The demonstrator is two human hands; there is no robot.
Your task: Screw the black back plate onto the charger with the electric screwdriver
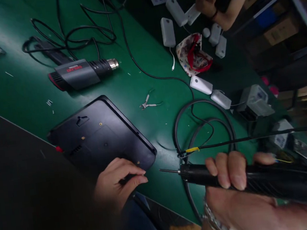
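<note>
My right hand (pixel 232 190) is wrapped round a black electric screwdriver (pixel 198 174), its thin bit pointing left toward my other hand. Thumb and fingertips pressed together, my left hand (pixel 122 180) is closed at the lower edge of a flat black panel-like device (pixel 114 132). Whatever that pinch holds, if anything, is too small or hidden to make out. The device lies at the table's front edge, with several brass-coloured round spots on its upward face. A gap separates the bit from my left fingertips.
A heat gun (pixel 80 74) with a looped black cord lies behind the device. Small cutters (pixel 148 102), a coiled black cable (pixel 176 134), a patterned pouch (pixel 193 56) and several white blocks (pixel 201 84) are on the green table (pixel 146 46). Another person's hand (pixel 206 1) holds something at the far side.
</note>
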